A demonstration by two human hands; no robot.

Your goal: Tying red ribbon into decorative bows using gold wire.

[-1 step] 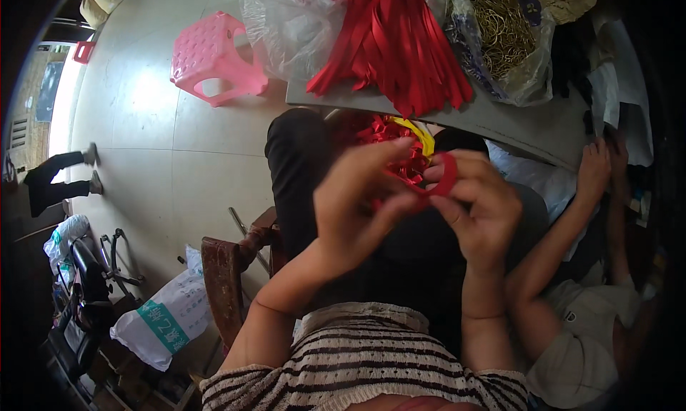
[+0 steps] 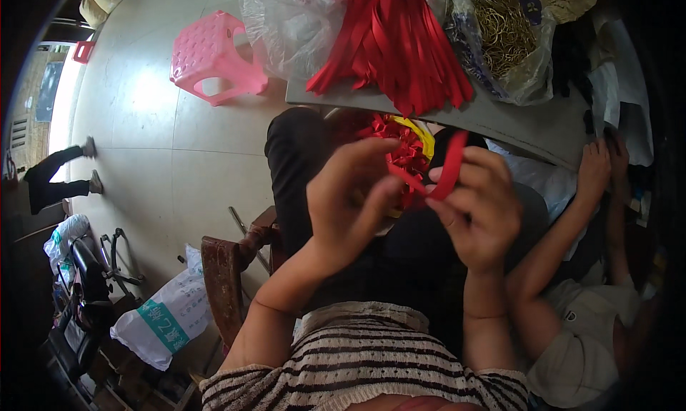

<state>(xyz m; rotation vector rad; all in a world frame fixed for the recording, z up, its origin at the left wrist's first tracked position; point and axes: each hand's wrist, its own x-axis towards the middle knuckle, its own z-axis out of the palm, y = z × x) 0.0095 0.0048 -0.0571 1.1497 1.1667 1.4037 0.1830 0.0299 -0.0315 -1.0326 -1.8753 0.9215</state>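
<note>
A narrow red ribbon (image 2: 450, 169) is bent into a loop at my right hand (image 2: 479, 207), whose thumb and fingers pinch it. One strip of it runs left to the fingertips of my left hand (image 2: 346, 196). That hand is curled and smeared by motion, so its grip on the ribbon is unclear. Behind and below my hands, a pile of small folded red ribbon pieces (image 2: 406, 154) lies beside a yellow edge (image 2: 426, 141), partly hidden by my fingers.
Long red ribbons (image 2: 393, 46) hang over the grey table's edge (image 2: 514, 114). A bag of gold cords (image 2: 504, 36) and a clear plastic bag (image 2: 293, 25) lie nearby. Left are a pink stool (image 2: 214, 57), wooden chair arm (image 2: 221, 289) and white sack (image 2: 164, 318). Another person's hands (image 2: 600, 164) work at right.
My left hand has drawn slightly left and down, away from my right hand. The ribbon loop has opened into a longer upright curve. The person's legs at far left shifted slightly.
</note>
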